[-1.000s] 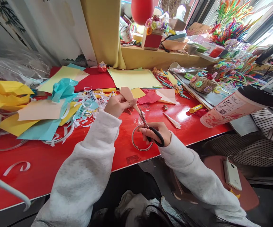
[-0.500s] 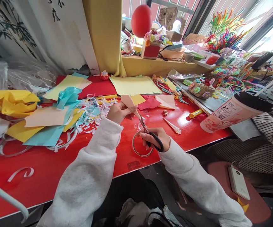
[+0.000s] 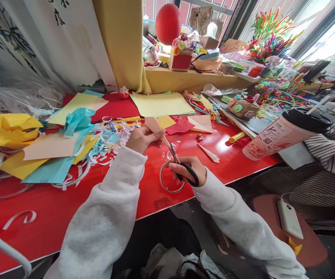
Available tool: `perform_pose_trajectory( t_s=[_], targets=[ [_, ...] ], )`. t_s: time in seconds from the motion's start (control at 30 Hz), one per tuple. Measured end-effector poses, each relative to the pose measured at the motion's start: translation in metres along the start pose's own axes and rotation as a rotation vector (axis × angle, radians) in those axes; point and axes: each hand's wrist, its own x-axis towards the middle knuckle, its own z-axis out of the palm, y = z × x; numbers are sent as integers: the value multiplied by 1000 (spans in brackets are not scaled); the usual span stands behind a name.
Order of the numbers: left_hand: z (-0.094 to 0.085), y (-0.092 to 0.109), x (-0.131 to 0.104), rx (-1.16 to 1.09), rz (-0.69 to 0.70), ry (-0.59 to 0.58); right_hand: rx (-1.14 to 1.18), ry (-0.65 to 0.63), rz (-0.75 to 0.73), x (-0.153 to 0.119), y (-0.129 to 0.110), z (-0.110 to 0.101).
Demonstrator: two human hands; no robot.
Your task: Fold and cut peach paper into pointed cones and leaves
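Observation:
My left hand (image 3: 141, 139) pinches a folded piece of peach paper (image 3: 152, 123) above the red table, its narrow end pointing toward the scissors. My right hand (image 3: 194, 170) is closed around a pair of scissors (image 3: 191, 173) with black handles. The slightly parted blades are at the narrow end of the paper; whether they touch it I cannot tell. Below the scissors, a tape roll (image 3: 162, 182) lies on the tabletop. To the right of my hands rest a slim folded paper cone (image 3: 209, 152) and two small bells or beads (image 3: 200, 137).
Paper scraps (image 3: 105, 145) and coloured sheets (image 3: 49, 170) cover the left side. Yellow sheets (image 3: 163, 104) lie at the back. A pink cup with a black lid (image 3: 272, 137) stands tilted in view at right, near a person's striped sleeve (image 3: 334, 149). A power bank (image 3: 291, 220) sits on a stool (image 3: 309, 252).
The scissor blades are spread slightly wider than before. Both hands stay in nearly the same place over the table, while the whole view has shifted a little.

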Motion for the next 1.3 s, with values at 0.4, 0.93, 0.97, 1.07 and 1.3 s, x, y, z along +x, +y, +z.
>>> perform_pose_trajectory(
  t_s=[0.4, 0.93, 0.97, 1.07, 1.3],
  targets=[
    [1, -2, 0, 13, 20, 8, -5, 78, 25, 0, 1, 2],
    [-4, -2, 1, 33, 18, -20, 35, 138, 54, 2, 4, 3],
    [-4, -2, 1, 35, 12, -22, 32, 137, 56, 2, 4, 3],
    [-6, -2, 2, 50, -8, -14, 30, 128, 79, 2, 4, 3],
    [-10, 1, 4, 93, 5, 52, 45, 118, 96, 6, 2, 3]
  ],
)
